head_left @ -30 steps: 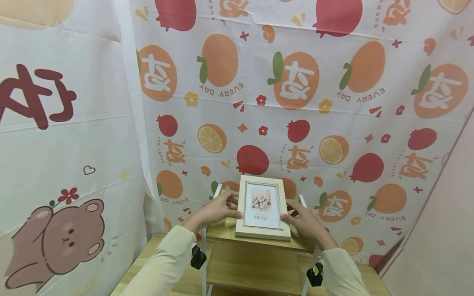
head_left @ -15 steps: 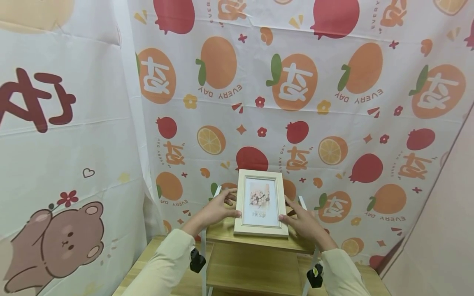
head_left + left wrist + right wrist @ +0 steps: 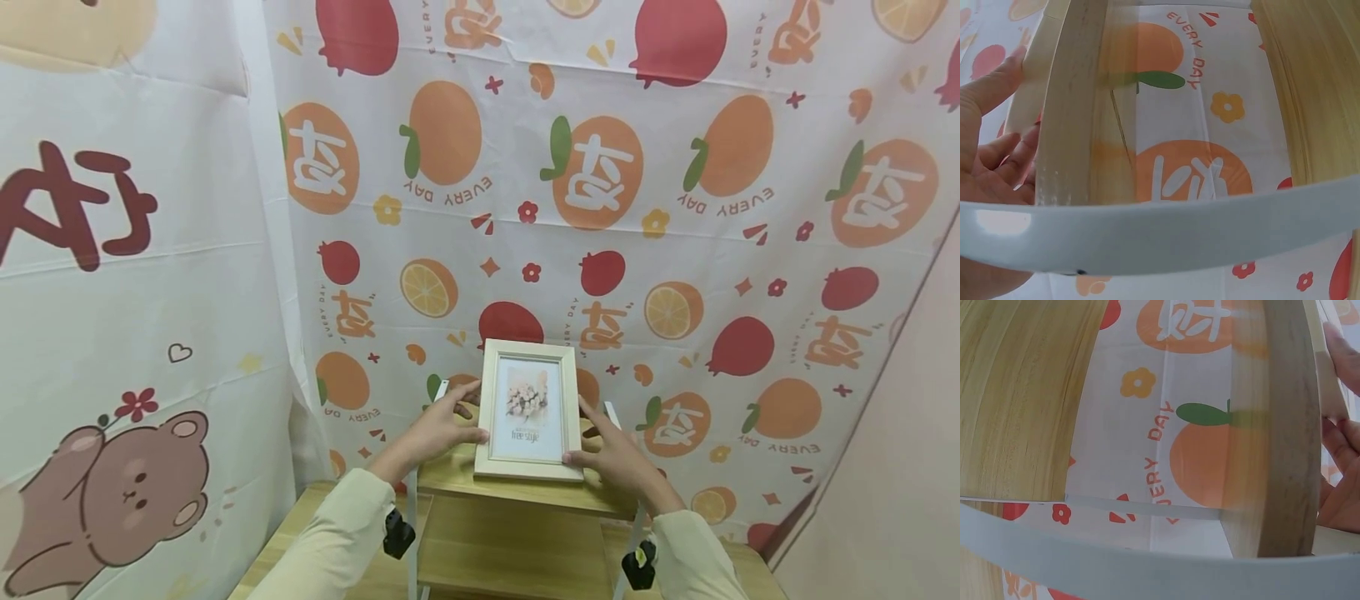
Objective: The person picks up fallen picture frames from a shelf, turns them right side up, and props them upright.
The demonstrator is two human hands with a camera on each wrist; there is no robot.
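Observation:
A cream picture frame (image 3: pixel 528 468) with a flower print marked "free style" stands near upright, leaning back slightly, on the top board of a small wooden shelf rack (image 3: pixel 525 492). My left hand (image 3: pixel 442 425) holds its left edge, thumb at the front and fingers at the side and behind. On the opposite edge my right hand (image 3: pixel 615 450) grips likewise, the thumb on the lower right front. Both wrist views look from under the top board; there the left hand (image 3: pixel 991 144) and the right hand (image 3: pixel 1341 437) show only partly, touching the frame's sides.
White metal side bars (image 3: pixel 412 533) carry the rack's boards, with a lower shelf (image 3: pixel 513 546) under the top one. The rack stands on a wooden table (image 3: pixel 300 533). Behind hangs a fruit-print cloth (image 3: pixel 525 233); a bear-print cloth (image 3: pixel 217 300) hangs at the left.
The picture frame has tipped more upright and turned a little straighter, its lower edge shifting slightly back. Both hands have kept hold of its sides.

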